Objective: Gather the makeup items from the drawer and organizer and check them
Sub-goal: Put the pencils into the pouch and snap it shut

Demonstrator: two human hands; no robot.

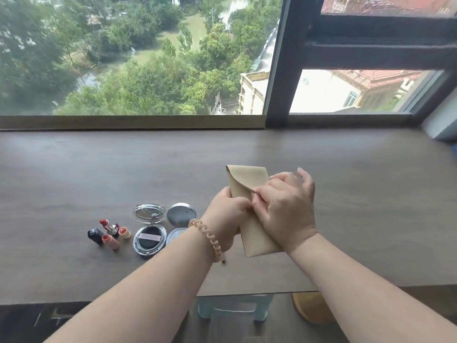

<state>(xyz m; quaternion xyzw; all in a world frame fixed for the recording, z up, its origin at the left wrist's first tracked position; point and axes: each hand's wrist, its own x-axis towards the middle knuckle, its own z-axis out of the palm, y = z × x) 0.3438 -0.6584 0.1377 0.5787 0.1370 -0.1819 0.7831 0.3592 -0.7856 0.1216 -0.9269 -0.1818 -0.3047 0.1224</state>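
Note:
A beige envelope-style pouch (243,180) is held above the wooden desk (358,169). My left hand (225,214) grips its left edge from below, a coiled band on the wrist. My right hand (284,209) lies over the pouch's right side and pinches the edge of its flap. On the desk to the left lie an open clear-lidded cushion compact (149,237), an open silver compact (181,215) and several uncapped lipsticks (110,232) beside a black cap (94,235).
A large window (148,58) with a dark frame runs along the desk's far edge. Under the desk's near edge show a pale stool (232,305) and a yellow object (309,308). Something blue (455,149) sits at the far right.

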